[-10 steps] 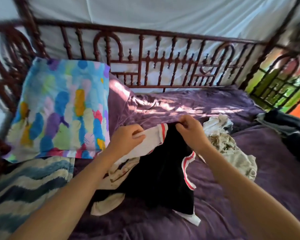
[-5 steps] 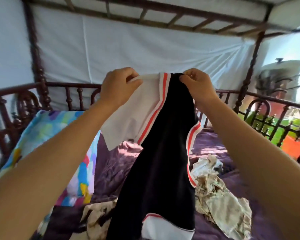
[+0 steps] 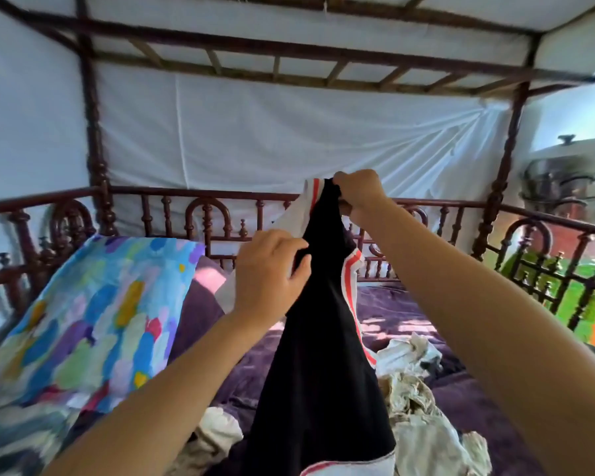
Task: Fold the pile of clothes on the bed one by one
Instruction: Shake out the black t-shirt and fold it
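- since half a second ago the left hand (image 3: 268,269) has dropped from the top hem to a spot lower on the black garment (image 3: 320,355), while the right hand (image 3: 359,197) stays up at the top edge; the white, red-striped band that was spread between them now folds in on itself.
- right hand pinches the bunched top of the garment, fingers curled tight round it; left hand grips the cloth's left side lower down, thumb pressed on the black face. neither is free.
- garment hangs in the air, its long axis nearly upright, running from the right hand down toward the bed (image 3: 402,310); its white lower hem sits at the bottom edge of view, and whether it touches the bed cannot be told.
- left hand is lower and nearer the body of the cloth, so it looks the likelier one to seek a second corner; spreading needs the hands apart across that hanging axis.
- pile of clothes (image 3: 423,417) lies crumpled on the bed just right of and below the garment; a pale clump (image 3: 217,434) sits at its lower left.
- laying the garment flat calls for bare sheet: both heaps crowd the spot straight below, the painted pillow (image 3: 93,321) fills the left, and the bed rail (image 3: 172,194) stands well behind.
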Demonstrator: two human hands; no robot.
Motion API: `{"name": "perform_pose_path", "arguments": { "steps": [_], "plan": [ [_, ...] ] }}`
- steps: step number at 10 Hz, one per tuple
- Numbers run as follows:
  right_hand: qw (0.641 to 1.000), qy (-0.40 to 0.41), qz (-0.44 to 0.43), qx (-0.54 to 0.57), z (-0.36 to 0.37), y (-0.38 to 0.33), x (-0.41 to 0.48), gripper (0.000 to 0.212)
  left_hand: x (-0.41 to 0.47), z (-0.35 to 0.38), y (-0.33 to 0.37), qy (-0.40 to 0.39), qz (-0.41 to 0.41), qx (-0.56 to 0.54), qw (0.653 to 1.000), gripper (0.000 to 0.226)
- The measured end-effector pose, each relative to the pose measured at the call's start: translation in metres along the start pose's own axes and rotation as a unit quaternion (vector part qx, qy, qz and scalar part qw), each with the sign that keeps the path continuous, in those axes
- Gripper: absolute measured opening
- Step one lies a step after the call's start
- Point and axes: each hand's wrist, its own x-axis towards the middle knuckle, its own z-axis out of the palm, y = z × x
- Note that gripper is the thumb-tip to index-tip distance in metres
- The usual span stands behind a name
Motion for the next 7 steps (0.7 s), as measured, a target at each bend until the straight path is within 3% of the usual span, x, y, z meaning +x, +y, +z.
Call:
{"name": "perform_pose_path", "arguments": {
  "steps": [1, 3, 6, 7],
  "plan": [
    [0.999, 0.022, -0.004, 0.043, 0.002, -0.017, 0.009, 0.024, -0.024, 0.012, 0.025, -0.063, -0.028, 0.006, 0.998, 0.021],
    [0.996, 0.053, -0.072, 0.031, 0.009, -0.053, 0.017, 0.028, -0.003, 0.017, 0.052, -0.15, -0.259, -0.087, 0.95, 0.059],
    [0.984, 0.047, -0.12, 0.122, -0.026, -0.095, 0.007, 0.031, 0.08, 0.032, 0.058, -0.073, -0.367, -0.134, 0.918, 0.029],
    [0.984, 0.069, -0.14, 0.083, -0.044, -0.09, 0.01, 0.031, 0.093, 0.034, 0.057, -0.071, -0.349, -0.171, 0.918, 0.021]
  ]
}}
